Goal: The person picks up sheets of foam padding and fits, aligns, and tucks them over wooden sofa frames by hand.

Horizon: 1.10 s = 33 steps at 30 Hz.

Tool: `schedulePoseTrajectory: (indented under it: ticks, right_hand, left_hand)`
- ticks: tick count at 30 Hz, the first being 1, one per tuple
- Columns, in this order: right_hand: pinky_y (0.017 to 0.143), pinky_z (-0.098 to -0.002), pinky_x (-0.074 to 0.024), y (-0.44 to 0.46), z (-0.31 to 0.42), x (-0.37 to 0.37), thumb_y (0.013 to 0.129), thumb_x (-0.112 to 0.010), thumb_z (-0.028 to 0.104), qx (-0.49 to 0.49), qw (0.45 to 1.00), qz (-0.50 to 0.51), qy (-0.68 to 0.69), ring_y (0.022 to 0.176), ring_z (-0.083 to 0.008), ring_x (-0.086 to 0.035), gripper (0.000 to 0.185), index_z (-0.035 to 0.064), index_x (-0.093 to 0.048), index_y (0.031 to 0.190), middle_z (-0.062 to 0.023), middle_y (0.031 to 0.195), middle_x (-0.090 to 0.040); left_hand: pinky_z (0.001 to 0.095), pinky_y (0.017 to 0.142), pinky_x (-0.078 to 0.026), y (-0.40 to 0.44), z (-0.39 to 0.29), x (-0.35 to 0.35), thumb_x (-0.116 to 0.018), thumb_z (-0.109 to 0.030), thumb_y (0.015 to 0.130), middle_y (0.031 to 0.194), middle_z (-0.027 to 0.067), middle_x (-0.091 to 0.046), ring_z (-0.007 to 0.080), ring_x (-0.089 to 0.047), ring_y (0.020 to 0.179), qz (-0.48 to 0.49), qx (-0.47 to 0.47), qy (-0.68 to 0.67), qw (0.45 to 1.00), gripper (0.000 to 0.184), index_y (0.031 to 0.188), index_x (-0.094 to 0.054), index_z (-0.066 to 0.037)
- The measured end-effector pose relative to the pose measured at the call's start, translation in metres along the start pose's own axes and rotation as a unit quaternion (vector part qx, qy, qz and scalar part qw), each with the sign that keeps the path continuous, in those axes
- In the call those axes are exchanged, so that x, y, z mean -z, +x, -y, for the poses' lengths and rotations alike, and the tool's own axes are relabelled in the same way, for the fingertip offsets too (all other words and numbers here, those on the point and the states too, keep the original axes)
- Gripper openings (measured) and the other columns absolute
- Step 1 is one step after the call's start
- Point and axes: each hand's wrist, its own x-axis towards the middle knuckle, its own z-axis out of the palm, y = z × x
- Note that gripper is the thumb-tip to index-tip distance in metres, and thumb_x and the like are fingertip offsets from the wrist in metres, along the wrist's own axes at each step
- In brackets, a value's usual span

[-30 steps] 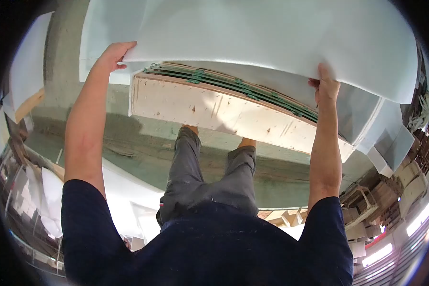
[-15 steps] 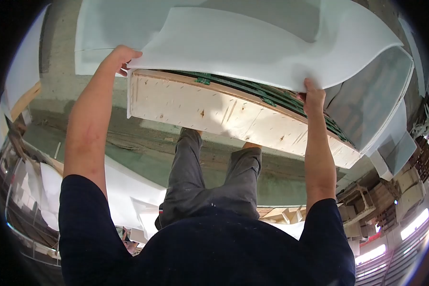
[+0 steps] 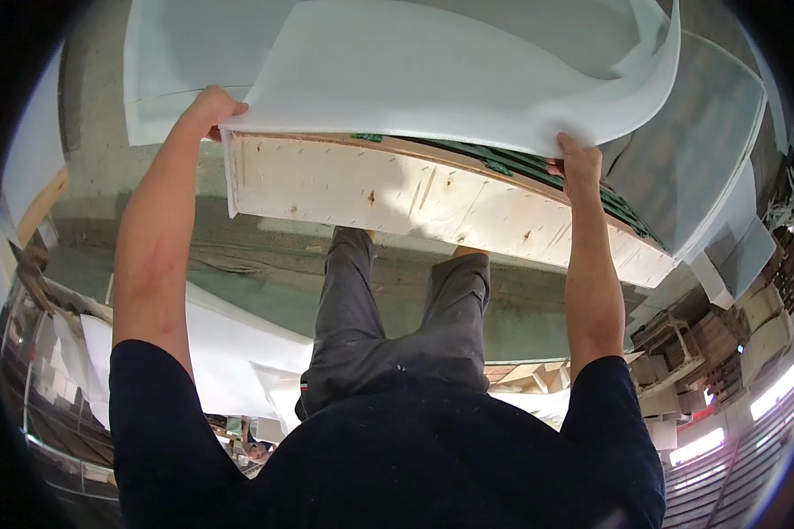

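A large white foam-like sheet [image 3: 388, 70] spans the upper view, its right end curling upward. My left hand [image 3: 212, 110] grips its near edge at the left corner of a wooden frame. My right hand [image 3: 579, 163] pinches the same edge farther right, thumb on top. Below the sheet stands the pale wooden side [image 3: 362, 181] of a long box-like frame. Green webbing straps [image 3: 538, 169] show between the sheet and the wood, partly hidden by the sheet. A greyish padded panel [image 3: 692, 132] rises at the frame's right end.
White padding [image 3: 229, 339] lies behind my body on the left. Wooden frames and furniture parts [image 3: 670, 357] are piled at the right. A white padded piece with a wooden edge [image 3: 35, 150] stands at the far left. Part of a person [image 3: 256, 450] shows at the lower left.
The sheet's right part has slid left and curled, uncovering the grey panel and more straps. Both hands have kept hold; my right hand has moved slightly left and my left hand down to the frame's corner.
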Motion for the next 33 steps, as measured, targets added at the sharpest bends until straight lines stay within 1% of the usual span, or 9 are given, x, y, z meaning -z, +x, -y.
schedulePoseTrajectory:
  ticks: [4,7,9,10,14,16,19,25,33]
  right_hand:
    - [0.043,-0.0268,-0.0513,-0.006,0.002,-0.001,0.082,-0.058,0.013,0.004,0.998,-0.009,-0.062,0.054,-0.0176,-0.061,0.027,-0.0078,-0.058,0.099,-0.0119,0.078,-0.063]
    - [0.044,-0.0276,-0.0511,-0.008,-0.001,-0.003,0.08,-0.06,0.017,0.011,0.992,-0.022,-0.127,0.054,-0.0168,-0.062,0.029,-0.0069,-0.061,0.096,-0.0111,0.076,-0.064]
    - [0.045,-0.0282,-0.0507,-0.005,-0.004,-0.001,0.079,-0.062,0.02,0.017,0.984,-0.016,-0.179,0.054,-0.016,-0.063,0.03,-0.0064,-0.062,0.093,-0.0108,0.074,-0.064]
    - [0.057,-0.0338,-0.0535,-0.002,-0.007,0.0,0.077,-0.061,0.027,-0.005,0.973,-0.021,-0.229,0.062,-0.0228,-0.066,0.037,-0.0072,-0.063,0.091,-0.0143,0.075,-0.067]
    - [0.086,-0.0419,-0.0477,0.016,-0.029,0.013,0.075,-0.056,0.037,0.047,0.929,-0.022,-0.366,0.094,-0.0361,-0.063,0.048,-0.0046,-0.064,0.097,-0.0219,0.094,-0.066]
    - [0.085,-0.0418,-0.048,0.006,-0.021,0.012,0.075,-0.056,0.037,0.021,0.905,-0.025,-0.424,0.098,-0.0343,-0.062,0.047,-0.0022,-0.064,0.1,-0.0208,0.1,-0.065]
    - [0.085,-0.0416,-0.0478,-0.005,-0.011,0.011,0.075,-0.054,0.037,0.001,0.889,-0.018,-0.458,0.101,-0.0322,-0.061,0.047,0.0008,-0.064,0.103,-0.0181,0.106,-0.064]
    - [0.092,-0.0416,-0.0397,-0.013,-0.007,0.023,0.076,-0.051,0.036,0.002,0.891,0.032,-0.453,0.102,-0.0292,-0.06,0.043,0.0061,-0.065,0.103,-0.0151,0.102,-0.066]
    - [0.097,-0.0476,-0.028,-0.023,-0.024,0.023,0.079,-0.052,0.033,0.017,0.859,0.068,-0.507,0.103,-0.0278,-0.056,0.035,0.0072,-0.066,0.098,-0.0124,0.102,-0.065]
  left_hand:
    - [0.0414,0.052,-0.053,-0.013,-0.006,-0.006,-0.065,-0.025,0.082,0.082,0.0199,-0.065,0.0307,-0.065,0.066,-0.047,-0.048,0.083,0.994,0.034,0.088,-0.063,0.009]
    - [0.0422,0.058,-0.053,-0.008,-0.002,-0.011,-0.062,-0.034,0.083,0.086,0.0205,-0.066,0.0329,-0.066,0.07,-0.055,-0.182,0.222,0.956,0.042,0.093,-0.064,0.007]
    - [0.0419,0.068,-0.053,-0.027,-0.02,-0.011,-0.055,-0.043,0.086,0.093,0.0213,-0.066,0.0334,-0.066,0.078,-0.002,-0.106,0.261,0.96,0.05,0.097,-0.065,0.004]
    - [0.0417,0.073,-0.052,-0.042,-0.033,-0.013,-0.051,-0.048,0.087,0.096,0.0217,-0.065,0.0336,-0.065,0.082,0.025,-0.069,0.28,0.957,0.054,0.099,-0.065,0.002]
    - [0.0414,0.106,-0.027,-0.048,-0.05,-0.039,-0.028,-0.056,0.091,0.139,0.0182,-0.037,0.0314,-0.035,0.129,0.119,-0.085,0.375,0.915,0.065,0.128,-0.049,-0.007]
    - [0.0387,0.114,-0.012,-0.028,-0.049,-0.067,-0.022,-0.057,0.092,0.152,0.0128,-0.017,0.0273,-0.012,0.141,0.107,-0.13,0.417,0.893,0.067,0.141,-0.034,-0.013]
    - [0.0414,0.114,-0.006,-0.057,-0.093,-0.087,-0.022,-0.066,0.087,0.154,0.0054,-0.006,0.0248,-0.004,0.142,0.209,-0.175,0.375,0.886,0.079,0.147,-0.014,-0.015]
    - [0.0372,0.115,-0.008,-0.078,-0.144,-0.148,-0.02,-0.055,0.093,0.154,0.0069,-0.01,0.0255,-0.007,0.142,0.225,-0.185,0.286,0.913,0.066,0.146,-0.02,-0.015]
    - [0.0398,0.115,-0.01,-0.102,-0.196,-0.203,-0.018,-0.057,0.091,0.153,0.0061,-0.012,0.0249,-0.007,0.142,0.266,-0.3,0.311,0.862,0.069,0.146,-0.022,-0.016]
